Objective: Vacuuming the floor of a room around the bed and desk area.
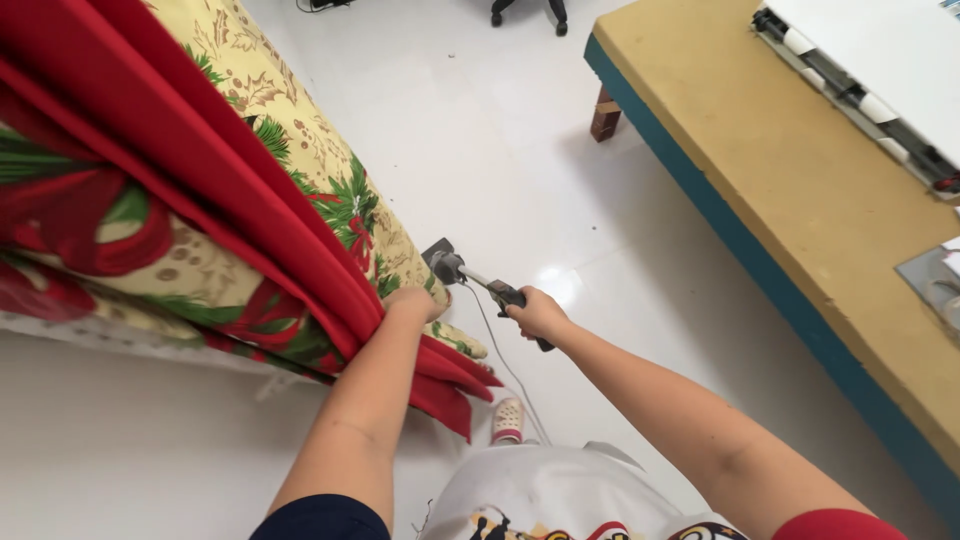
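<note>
The left hand [412,303] had its fingers closed tight on the hanging red and yellow holiday-print cloth [200,200]. The right hand [537,315] gripped a grey handheld steamer [470,277], its head beside the cloth.

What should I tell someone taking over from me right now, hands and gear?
Left hand: gripping the hanging red and holiday-print fabric at its folded edge.
Right hand: closed on the handle of a corded handheld steamer, head aimed at the fabric beside the left hand.
Cord trails down to the white floor.
Done: fabric held taut, steamer at the edge.
Left: cannot tell how much fabric has been treated.
</note>
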